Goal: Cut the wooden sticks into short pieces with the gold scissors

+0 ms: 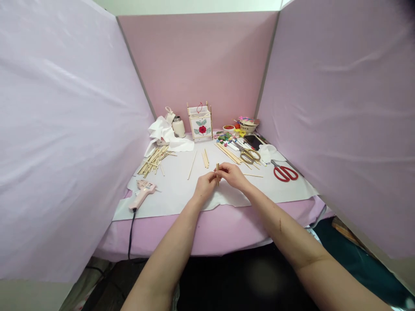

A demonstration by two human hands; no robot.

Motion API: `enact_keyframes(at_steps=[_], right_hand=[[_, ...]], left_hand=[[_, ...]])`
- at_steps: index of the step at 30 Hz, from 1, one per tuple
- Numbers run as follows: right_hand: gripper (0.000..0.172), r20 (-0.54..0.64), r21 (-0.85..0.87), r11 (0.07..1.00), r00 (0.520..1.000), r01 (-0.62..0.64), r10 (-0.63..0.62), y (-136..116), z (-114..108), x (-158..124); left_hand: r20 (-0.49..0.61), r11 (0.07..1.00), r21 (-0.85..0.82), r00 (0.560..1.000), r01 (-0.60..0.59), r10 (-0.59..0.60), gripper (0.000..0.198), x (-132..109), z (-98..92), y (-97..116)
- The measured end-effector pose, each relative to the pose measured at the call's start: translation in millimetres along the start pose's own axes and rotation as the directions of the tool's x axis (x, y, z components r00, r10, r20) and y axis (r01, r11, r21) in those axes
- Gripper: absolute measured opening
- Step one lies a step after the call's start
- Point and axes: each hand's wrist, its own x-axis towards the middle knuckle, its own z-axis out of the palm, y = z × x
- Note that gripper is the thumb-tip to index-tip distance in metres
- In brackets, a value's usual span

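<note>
Both hands meet over the middle of the white sheet (175, 190). My left hand (206, 185) is closed around a short bundle of thin wooden sticks (218, 183) that stands roughly upright. My right hand (231, 173) pinches the same bundle from the other side, near its upper part. How many sticks are in it is hidden by the fingers. Just beyond the hands lie a few short wooden sticks (205, 158) side by side, with one longer stick (192, 165) to their left.
A pink glue gun (142, 195) with a black cord lies at left, below a pile of sticks (154, 161). Red scissors (285, 172) and gold-handled scissors (249, 154) lie right. At the back stands a lantern-like box (201, 125) with a rose, beside a jar (178, 127).
</note>
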Motion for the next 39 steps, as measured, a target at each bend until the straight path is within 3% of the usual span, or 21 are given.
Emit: enact_keyframes(at_steps=[3,5,8,11,17,20,24,31,39], right_hand=[[0.012,-0.010,0.015,1.000,1.000,-0.003,0.003,6.2,1.2,-2.1],[0.016,-0.076,0.048,0.999,0.997,-0.006,0.010,10.2,1.9,-5.5],[0.022,-0.192,0.109,0.994,0.980,-0.029,0.050,16.0,1.6,-14.0],[0.025,-0.227,0.136,0.989,0.971,-0.052,0.082,21.0,0.0,-23.8],[0.033,-0.191,0.152,0.987,0.978,-0.052,0.081,22.7,0.1,-35.7],[0.027,-0.168,0.142,0.989,0.984,-0.040,0.064,19.9,2.4,-38.3],[0.024,-0.120,0.042,0.998,0.992,0.047,-0.041,15.9,5.6,-40.1],[0.014,-0.150,-0.142,0.981,0.976,0.136,-0.157,17.3,5.6,-39.6],[0.008,-0.131,-0.203,0.970,0.978,0.133,-0.161,22.7,7.3,-39.6]], left_hand=[[-0.009,1.000,-0.030,1.000,0.006,-0.006,0.015,-0.8,1.4,-0.4],[-0.033,0.985,-0.164,0.998,0.053,-0.059,0.014,-0.2,0.8,1.1],[-0.011,0.877,-0.447,0.979,0.178,-0.204,0.024,1.2,-3.0,6.2],[0.061,0.767,-0.590,0.962,0.251,-0.267,0.030,1.0,-7.9,11.4],[0.145,0.627,-0.703,0.931,0.334,-0.334,0.028,-0.3,-11.5,9.9],[0.163,0.557,-0.746,0.912,0.364,-0.378,0.025,0.2,-11.9,7.7],[0.172,0.511,-0.778,0.907,0.365,-0.385,0.022,-0.4,-11.9,7.4],[0.177,0.552,-0.758,0.924,0.348,-0.340,0.026,-2.3,-11.1,11.6],[0.043,0.767,-0.609,0.974,0.203,-0.223,0.030,-4.7,-10.8,23.4]])
